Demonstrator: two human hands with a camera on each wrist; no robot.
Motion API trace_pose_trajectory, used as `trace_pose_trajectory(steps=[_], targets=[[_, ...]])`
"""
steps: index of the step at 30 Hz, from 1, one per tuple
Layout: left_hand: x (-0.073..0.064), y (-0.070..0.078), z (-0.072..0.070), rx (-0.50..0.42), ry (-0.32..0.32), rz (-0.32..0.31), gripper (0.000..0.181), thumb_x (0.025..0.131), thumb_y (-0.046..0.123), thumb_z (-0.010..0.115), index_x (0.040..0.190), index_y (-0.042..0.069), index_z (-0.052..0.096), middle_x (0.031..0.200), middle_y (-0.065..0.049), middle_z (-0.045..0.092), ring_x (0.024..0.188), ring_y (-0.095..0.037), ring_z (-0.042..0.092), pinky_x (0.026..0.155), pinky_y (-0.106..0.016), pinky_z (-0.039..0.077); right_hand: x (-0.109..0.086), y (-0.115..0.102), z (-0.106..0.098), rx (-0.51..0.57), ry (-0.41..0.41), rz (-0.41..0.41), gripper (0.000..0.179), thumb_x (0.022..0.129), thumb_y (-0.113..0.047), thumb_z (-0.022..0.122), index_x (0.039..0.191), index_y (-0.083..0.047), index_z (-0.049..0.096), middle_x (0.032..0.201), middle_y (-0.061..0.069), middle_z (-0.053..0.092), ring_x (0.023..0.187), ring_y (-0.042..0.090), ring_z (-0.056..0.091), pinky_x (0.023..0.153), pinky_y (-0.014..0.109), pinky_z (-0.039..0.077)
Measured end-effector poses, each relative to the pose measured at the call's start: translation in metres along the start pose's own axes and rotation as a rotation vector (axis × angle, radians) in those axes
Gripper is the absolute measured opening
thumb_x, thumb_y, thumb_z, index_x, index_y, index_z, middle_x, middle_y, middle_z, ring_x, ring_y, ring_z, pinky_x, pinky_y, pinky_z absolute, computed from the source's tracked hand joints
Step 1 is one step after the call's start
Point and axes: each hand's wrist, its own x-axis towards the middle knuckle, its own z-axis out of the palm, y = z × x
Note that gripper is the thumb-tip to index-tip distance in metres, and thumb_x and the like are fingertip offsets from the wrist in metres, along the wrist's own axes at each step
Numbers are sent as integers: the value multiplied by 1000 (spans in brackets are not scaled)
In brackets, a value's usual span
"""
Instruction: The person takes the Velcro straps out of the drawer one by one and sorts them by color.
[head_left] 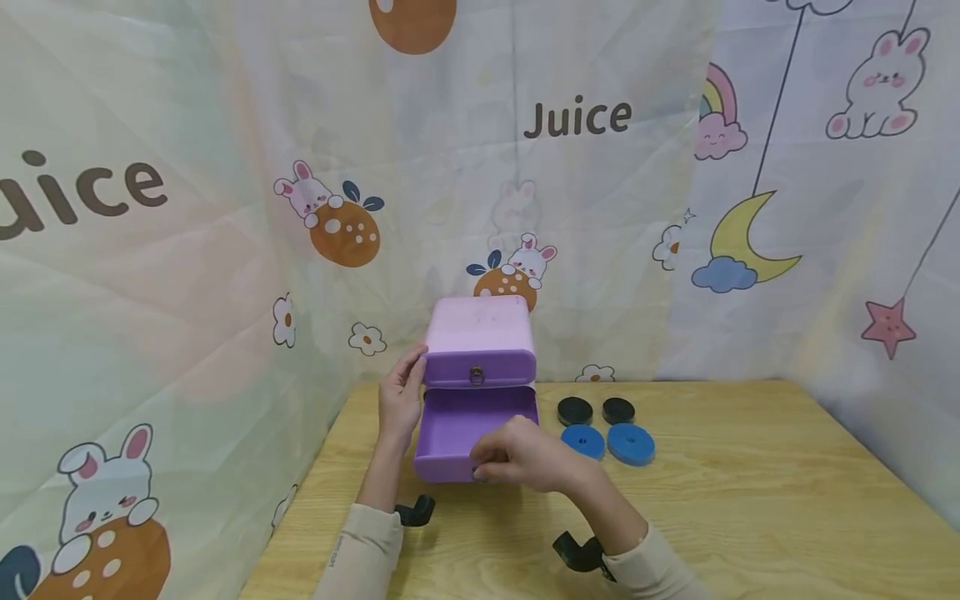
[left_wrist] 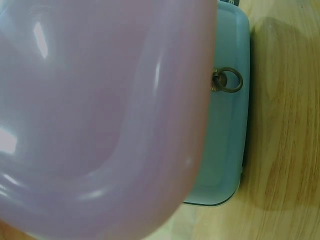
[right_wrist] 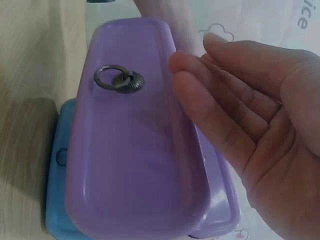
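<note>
A small desktop drawer cabinet (head_left: 480, 321) has a pink top and purple drawers. Its upper purple drawer (head_left: 450, 368) is closed, while the lower purple drawer (head_left: 453, 417) is pulled out and its visible inside holds nothing. My left hand (head_left: 401, 404) rests along the cabinet's left side, fingers extended. In the right wrist view my right hand (right_wrist: 260, 110) has its fingers loosely bent, fingertips right at the rim of the purple drawer front (right_wrist: 145, 165), thumb apart. The metal ring pull (right_wrist: 112, 78) hangs clear of the fingers. Left wrist view: a pink surface (left_wrist: 100, 125) covers much of the picture.
Right of the cabinet lie two black discs (head_left: 574, 411) and two blue discs (head_left: 631, 443) with centre holes. A blue-green drawer (left_wrist: 225, 145) with a ring pull (left_wrist: 229, 80) sits lowest in the cabinet. Printed cloth (head_left: 600, 250) hangs around the wooden table (head_left: 735, 500).
</note>
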Motion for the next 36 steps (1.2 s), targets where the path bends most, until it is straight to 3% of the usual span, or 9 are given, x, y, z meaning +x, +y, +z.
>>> trace_pose_trajectory(steps=[5, 10, 18, 21, 26, 36], targets=[[-2, -1, -1, 5, -14, 1, 35, 105, 33, 63, 136, 18, 69, 147, 4, 63, 135, -15, 59, 104, -17, 52, 2, -2, 8, -25, -51, 46, 9, 95, -15, 78, 100, -7, 79, 89, -5, 79, 77, -7, 70, 69, 9, 56], [-1, 0, -2, 29, 2, -7, 36, 105, 36, 63, 136, 20, 69, 146, 3, 64, 133, -16, 61, 104, -17, 52, 5, -4, 11, -106, -121, 57, 14, 96, -24, 76, 84, -16, 74, 79, -9, 76, 67, -10, 63, 62, 7, 51], [0, -1, -5, 29, 11, -6, 34, 105, 35, 63, 135, 19, 70, 147, 1, 64, 134, -16, 61, 105, -18, 52, 6, -6, 22, -248, -251, 146, 15, 91, -34, 81, 90, -21, 74, 75, -15, 73, 61, -12, 55, 60, 10, 47], [0, -2, -4, 21, 11, -2, 35, 105, 35, 63, 135, 19, 70, 146, 1, 64, 132, -17, 62, 104, -18, 52, 5, -7, 25, -302, -253, 156, 18, 88, -33, 83, 84, -23, 70, 68, -19, 62, 58, -7, 45, 57, 12, 41], [0, -2, -2, 14, 11, 1, 34, 105, 35, 64, 134, 20, 70, 145, 3, 65, 131, -15, 63, 104, -18, 53, 3, -9, 25, -322, -252, 193, 30, 88, -31, 83, 73, -24, 59, 60, -14, 46, 54, 0, 34, 51, 16, 32], [1, -1, -2, 13, 5, -9, 36, 105, 34, 63, 136, 18, 69, 146, 3, 64, 133, -16, 61, 104, -17, 52, 1, -16, 30, -450, -298, 300, 24, 86, -35, 85, 80, -22, 66, 66, -13, 47, 61, 5, 41, 59, 23, 42]])
